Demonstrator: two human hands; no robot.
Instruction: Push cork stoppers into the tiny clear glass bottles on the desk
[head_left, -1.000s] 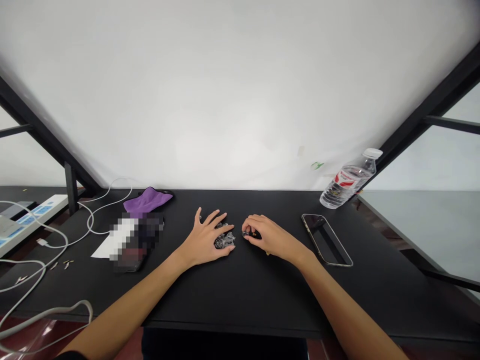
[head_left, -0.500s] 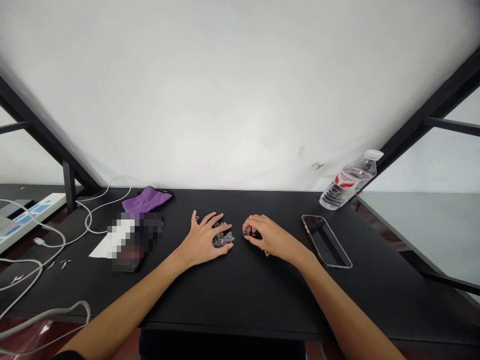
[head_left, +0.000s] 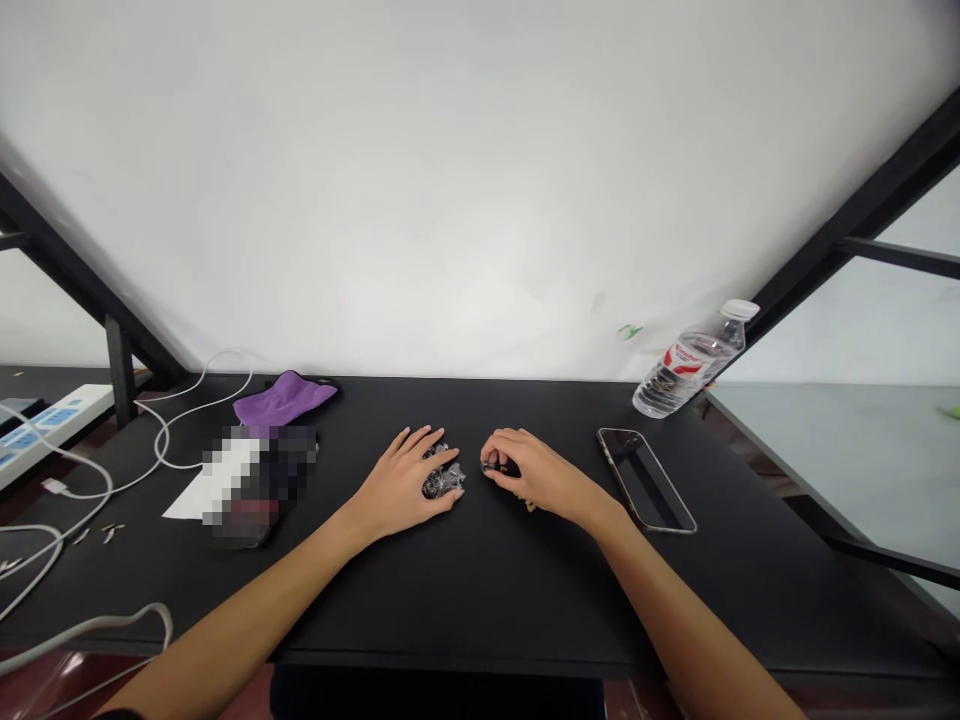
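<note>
My left hand [head_left: 401, 482] lies on the black table [head_left: 465, 580] with its fingers stretched over a small heap of clear, shiny pieces [head_left: 442, 478]; thumb and forefinger bracket the heap. Just to the right, my right hand [head_left: 534, 472] is curled, its fingertips pinched on a tiny dark piece [head_left: 491, 466] that I cannot make out. The two hands are a few centimetres apart at the table's middle.
A dark phone [head_left: 646, 479] lies face up right of my right hand. A water bottle [head_left: 686, 360] lies tilted at the back right. To the left are a purple cloth [head_left: 283, 397], a blurred-out object [head_left: 251, 482], white cables [head_left: 90, 480] and a power strip [head_left: 41, 425].
My left hand's fingers have drawn closer together over the shiny heap. The view has shifted slightly; my right hand keeps its pinch in the same place.
</note>
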